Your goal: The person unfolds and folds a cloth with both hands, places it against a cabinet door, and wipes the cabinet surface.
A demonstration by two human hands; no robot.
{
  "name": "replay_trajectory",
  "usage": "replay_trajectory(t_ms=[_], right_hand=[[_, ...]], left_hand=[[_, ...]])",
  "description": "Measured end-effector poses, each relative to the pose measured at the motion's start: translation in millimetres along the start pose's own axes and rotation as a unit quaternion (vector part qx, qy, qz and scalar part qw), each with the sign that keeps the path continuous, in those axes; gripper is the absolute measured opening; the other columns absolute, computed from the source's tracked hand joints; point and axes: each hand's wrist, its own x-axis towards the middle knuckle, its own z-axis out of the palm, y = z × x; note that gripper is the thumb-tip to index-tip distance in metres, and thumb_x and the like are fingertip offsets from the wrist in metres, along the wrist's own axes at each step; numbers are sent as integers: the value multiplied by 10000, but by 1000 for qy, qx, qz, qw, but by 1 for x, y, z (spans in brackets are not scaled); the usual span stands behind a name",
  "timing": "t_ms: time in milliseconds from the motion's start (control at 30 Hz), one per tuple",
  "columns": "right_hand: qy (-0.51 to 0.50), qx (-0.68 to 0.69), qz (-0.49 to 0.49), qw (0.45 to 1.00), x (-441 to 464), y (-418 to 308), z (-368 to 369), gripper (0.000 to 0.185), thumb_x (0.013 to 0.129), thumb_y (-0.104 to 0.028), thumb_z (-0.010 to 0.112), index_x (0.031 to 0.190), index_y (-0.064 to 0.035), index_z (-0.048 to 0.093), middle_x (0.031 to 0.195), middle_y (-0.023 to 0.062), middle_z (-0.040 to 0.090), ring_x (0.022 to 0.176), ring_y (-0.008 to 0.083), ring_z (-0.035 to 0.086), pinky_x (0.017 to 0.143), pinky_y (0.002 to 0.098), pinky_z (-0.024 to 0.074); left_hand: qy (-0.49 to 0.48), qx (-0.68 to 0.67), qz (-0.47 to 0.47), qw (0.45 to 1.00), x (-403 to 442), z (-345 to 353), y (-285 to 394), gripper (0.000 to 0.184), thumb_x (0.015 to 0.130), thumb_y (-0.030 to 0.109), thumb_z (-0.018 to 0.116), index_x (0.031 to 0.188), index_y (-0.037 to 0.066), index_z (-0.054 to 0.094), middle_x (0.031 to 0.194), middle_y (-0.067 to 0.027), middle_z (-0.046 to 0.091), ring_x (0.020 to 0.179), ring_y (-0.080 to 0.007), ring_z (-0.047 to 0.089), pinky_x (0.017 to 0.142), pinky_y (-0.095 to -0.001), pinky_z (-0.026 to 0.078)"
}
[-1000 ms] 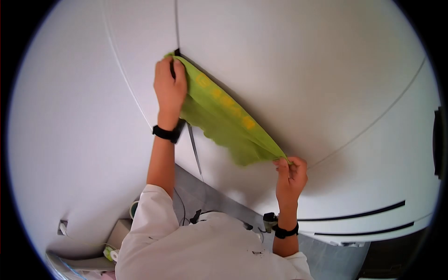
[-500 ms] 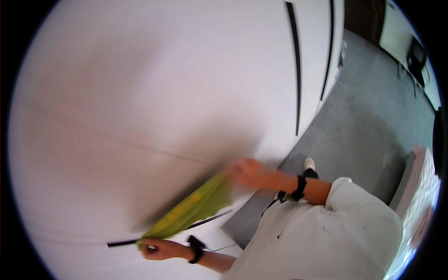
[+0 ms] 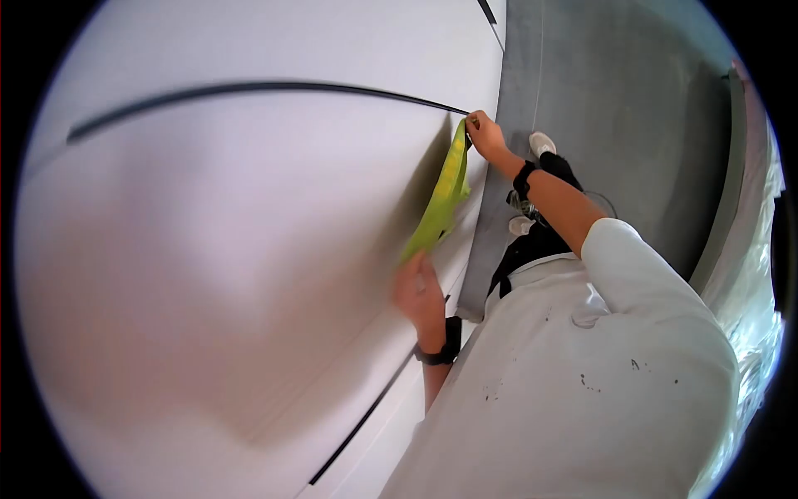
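A green cloth (image 3: 445,195) with yellow markings hangs stretched between my two hands, close to the white panelled surface (image 3: 249,208). My right hand (image 3: 484,133) pinches its upper end beside the far end of a long black strip (image 3: 274,86). At the cloth's lower end is my left hand (image 3: 420,295), somewhat blurred, with fingers closed on the cloth's edge. Both wrists wear black bands. The cloth's loose edge droops toward my body, and its shadow falls on the white surface.
Another black strip (image 3: 366,416) runs along the lower part of the white surface. Grey floor (image 3: 615,91) lies to the right, with my shoes (image 3: 542,144) on it. A padded edge and shiny clear plastic (image 3: 752,308) stand at the far right.
The view has swung to the right along the white surface. The cloth has gone from widely spread to narrower and steeper, still between both hands. Floor, shoes and plastic have come into view.
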Motion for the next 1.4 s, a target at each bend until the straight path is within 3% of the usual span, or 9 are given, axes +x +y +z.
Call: replay_trajectory(t_ms=[233, 400, 500, 567, 767, 833, 967, 1167, 1400], right_hand=[[-6, 19, -3, 1000, 16, -14, 5, 203, 884, -208, 538, 999, -41, 545, 864, 190, 649, 768, 377, 616, 697, 442, 487], [-26, -45, -118, 992, -45, -9, 19, 271, 878, -290, 537, 907, -21, 544, 798, 209, 621, 767, 402, 598, 682, 449, 475], [-201, -75, -134, 967, -80, -3, 23, 338, 913, -314, 523, 859, 13, 586, 721, 156, 611, 644, 231, 576, 575, 364, 437], [-200, 79, -198, 956, -124, -24, 51, 206, 892, -188, 576, 919, 16, 577, 782, 103, 616, 677, 153, 558, 627, 328, 465], [-210, -85, -210, 951, -275, -21, 134, 266, 911, -261, 572, 890, 2, 543, 689, 81, 604, 582, 180, 584, 489, 297, 475], [-334, -48, -254, 906, -218, -45, 50, 231, 899, -222, 595, 836, -7, 537, 631, 65, 583, 560, 152, 568, 474, 275, 448], [-609, -48, -145, 778, -267, -97, 38, 173, 839, -86, 658, 788, -25, 504, 626, 42, 560, 570, 100, 552, 505, 245, 423], [-748, -132, -391, 520, -432, -232, 53, 157, 775, -80, 716, 772, -23, 570, 663, 19, 554, 603, 73, 532, 539, 237, 424], [-765, -23, -437, 473, -567, -329, 88, 243, 826, -198, 694, 777, -22, 533, 652, 61, 555, 530, 134, 469, 501, 266, 414]], left_hand=[[-7, -62, -63, 996, 14, 12, 34, 163, 885, 14, 573, 1027, -44, 629, 924, -51, 615, 776, -86, 550, 691, -212, 456], [100, -82, -80, 988, -55, -28, -45, 159, 882, -1, 566, 1022, -34, 633, 923, -36, 619, 805, -77, 546, 704, -215, 457], [134, -74, -123, 980, -99, -63, -93, 156, 846, 51, 585, 983, 11, 649, 916, -112, 658, 832, -208, 630, 766, -303, 491], [172, -170, -115, 963, -122, -97, -109, 165, 837, 37, 568, 980, 17, 650, 918, -118, 658, 844, -201, 628, 755, -295, 497], [303, -220, -117, 920, -263, -196, -212, 191, 835, -46, 535, 996, 2, 626, 940, -85, 650, 860, -167, 616, 743, -276, 489], [312, -169, -97, 930, -214, -159, -108, 218, 835, -56, 513, 1013, 7, 621, 934, -74, 642, 858, -141, 606, 743, -261, 483], [505, -207, -173, 820, -253, -210, -107, 224, 869, -47, 487, 1051, 2, 609, 956, -33, 620, 864, -92, 566, 763, -239, 467], [702, -28, -147, 696, -318, -345, -143, 188, 884, 81, 599, 1040, -23, 612, 949, -80, 644, 841, -107, 590, 763, -253, 483], [796, 178, -113, 568, -335, -500, -183, 255, 837, 194, 683, 1007, 11, 634, 918, -105, 650, 789, -188, 617, 739, -290, 491]])
